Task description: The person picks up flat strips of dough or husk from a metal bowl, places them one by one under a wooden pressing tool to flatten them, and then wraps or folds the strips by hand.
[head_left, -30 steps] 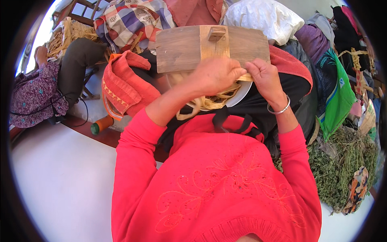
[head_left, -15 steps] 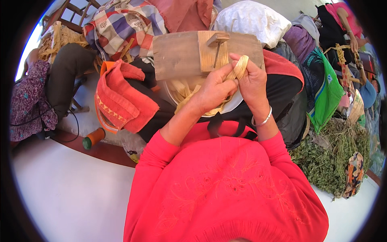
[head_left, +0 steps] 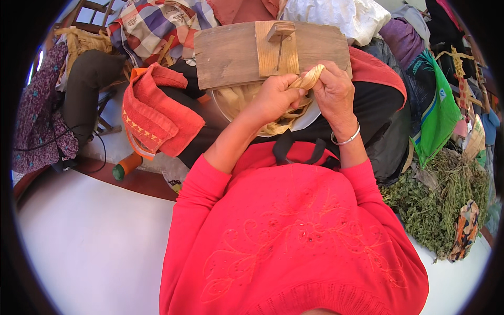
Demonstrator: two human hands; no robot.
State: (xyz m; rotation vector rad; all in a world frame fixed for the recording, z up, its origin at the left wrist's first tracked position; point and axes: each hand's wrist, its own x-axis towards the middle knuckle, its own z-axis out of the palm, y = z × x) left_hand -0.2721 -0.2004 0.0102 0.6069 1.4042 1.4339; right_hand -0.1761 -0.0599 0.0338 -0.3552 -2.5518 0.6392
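Between my two hands runs a twisted bundle of pale yellow corn husk (head_left: 308, 79), its folded strands bulging up near my right fingers. My left hand (head_left: 277, 97) is closed on its lower part, thumb on top. Fingers curled, my right hand (head_left: 334, 94) grips the other end; a silver bangle circles that wrist. Beneath the hands a white basin (head_left: 311, 116) rests on my lap with more loose husk strips (head_left: 231, 100) in it. Just beyond lies a wooden board (head_left: 226, 58) carrying a lighter block with a small peg and a thin metal rod (head_left: 280, 52).
An orange-red towel (head_left: 163, 113) hangs at the left, near an orange and green cylinder (head_left: 127, 166). A heap of dried plants (head_left: 436, 205) and a green bag (head_left: 433, 113) lie to the right. Another person's dark-clad leg (head_left: 89, 94) is at far left; a white sack (head_left: 336, 18) stands behind.
The view has shifted, so the board sits higher in the picture. The husk between my hands now looks more tightly twisted and lies flatter, no longer standing up in a loop.
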